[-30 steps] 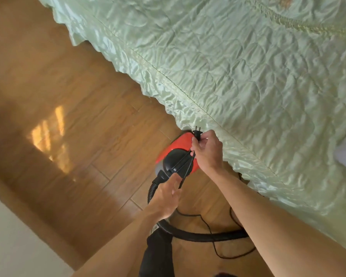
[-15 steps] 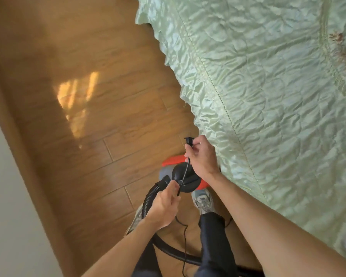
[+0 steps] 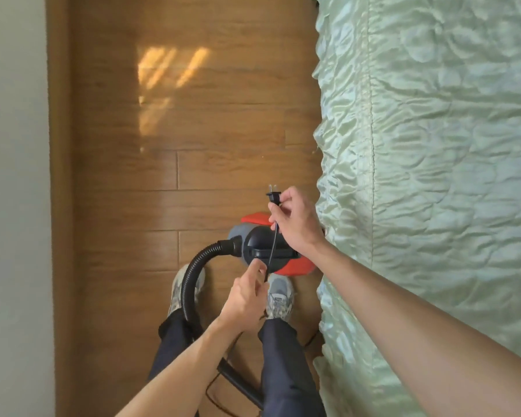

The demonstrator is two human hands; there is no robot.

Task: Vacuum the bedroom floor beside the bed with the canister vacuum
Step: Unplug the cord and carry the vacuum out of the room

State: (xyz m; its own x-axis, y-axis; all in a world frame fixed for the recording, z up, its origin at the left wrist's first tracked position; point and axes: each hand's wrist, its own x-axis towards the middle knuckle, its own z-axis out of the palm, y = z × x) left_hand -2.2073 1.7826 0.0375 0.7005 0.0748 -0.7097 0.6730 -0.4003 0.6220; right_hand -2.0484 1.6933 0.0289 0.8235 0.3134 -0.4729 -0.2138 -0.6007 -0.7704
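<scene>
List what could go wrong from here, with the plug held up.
1. The hose crosses the left shoe and the cord trails by the feet: a step could snag either.
2. The right hand pinches the plug while the left hand holds the cord; a hard tug might tip the canister vacuum.
3. It sits at the edge of the bedspread, where fabric could catch.

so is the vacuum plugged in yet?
Unplugged: right hand holds the plug in mid-air, prongs bare; left hand pinches the cord.

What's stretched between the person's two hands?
In the head view, a black power cord runs from the right hand, gripping its plug, down to the left hand, crossing above the canister vacuum.
</scene>
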